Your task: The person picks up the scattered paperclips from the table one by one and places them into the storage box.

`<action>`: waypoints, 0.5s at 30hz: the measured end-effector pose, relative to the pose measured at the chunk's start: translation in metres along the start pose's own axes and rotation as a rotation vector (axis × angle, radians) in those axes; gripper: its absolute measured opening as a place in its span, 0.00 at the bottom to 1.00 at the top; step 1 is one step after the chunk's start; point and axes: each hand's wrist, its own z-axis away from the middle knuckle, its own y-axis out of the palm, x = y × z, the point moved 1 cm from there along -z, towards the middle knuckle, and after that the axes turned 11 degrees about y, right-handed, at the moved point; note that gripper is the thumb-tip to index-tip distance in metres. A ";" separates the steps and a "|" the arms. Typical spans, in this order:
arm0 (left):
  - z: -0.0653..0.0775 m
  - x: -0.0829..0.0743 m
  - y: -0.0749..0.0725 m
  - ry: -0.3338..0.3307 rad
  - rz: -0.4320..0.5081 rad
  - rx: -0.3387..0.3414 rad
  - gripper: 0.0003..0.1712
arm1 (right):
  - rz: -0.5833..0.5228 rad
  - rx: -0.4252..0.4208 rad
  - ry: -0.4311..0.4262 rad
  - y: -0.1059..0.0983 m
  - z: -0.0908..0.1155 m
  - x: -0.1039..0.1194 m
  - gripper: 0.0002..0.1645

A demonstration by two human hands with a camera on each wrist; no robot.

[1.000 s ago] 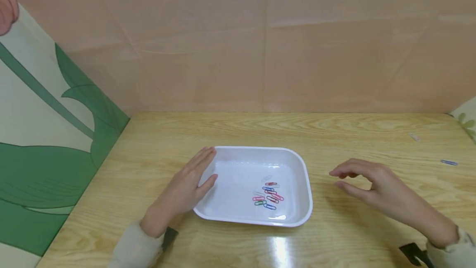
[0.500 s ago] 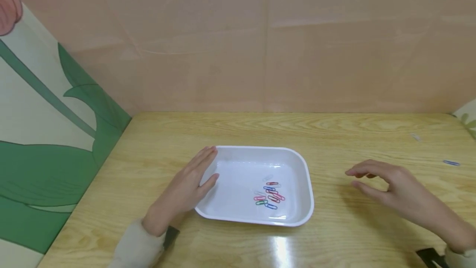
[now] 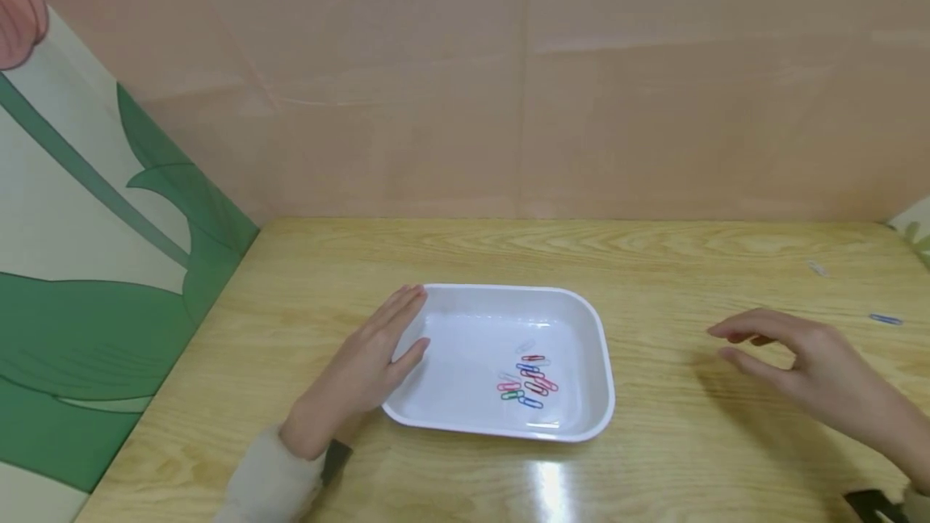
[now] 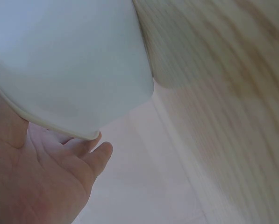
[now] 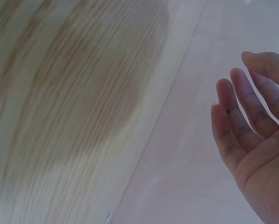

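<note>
A white rectangular tray stands on the wooden table, with several coloured paper clips gathered in its right half. My left hand rests on the tray's left rim, its fingers fairly straight and the thumb over the inside; the left wrist view shows the palm right at the rim. Over the table to the right of the tray hovers my right hand, loosely curved, thumb and fingertips apart. In the right wrist view nothing lies between the fingers.
Beyond my right hand, a blue paper clip lies on the table. Farther back is a pale paper clip. A pinkish backdrop rises behind the table, and a panel with green leaves stands at the left.
My right hand has moved to the right, away from the tray and nearer the blue paper clip. The left hand and the tray keep their place.
</note>
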 end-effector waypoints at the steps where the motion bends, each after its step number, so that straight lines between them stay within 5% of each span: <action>1: 0.000 0.000 0.000 -0.001 -0.002 0.001 0.36 | 0.002 -0.003 0.003 -0.001 0.000 -0.002 0.26; 15: 0.000 0.001 0.001 -0.001 -0.004 -0.011 0.36 | -0.024 -0.036 0.042 -0.011 0.006 -0.036 0.24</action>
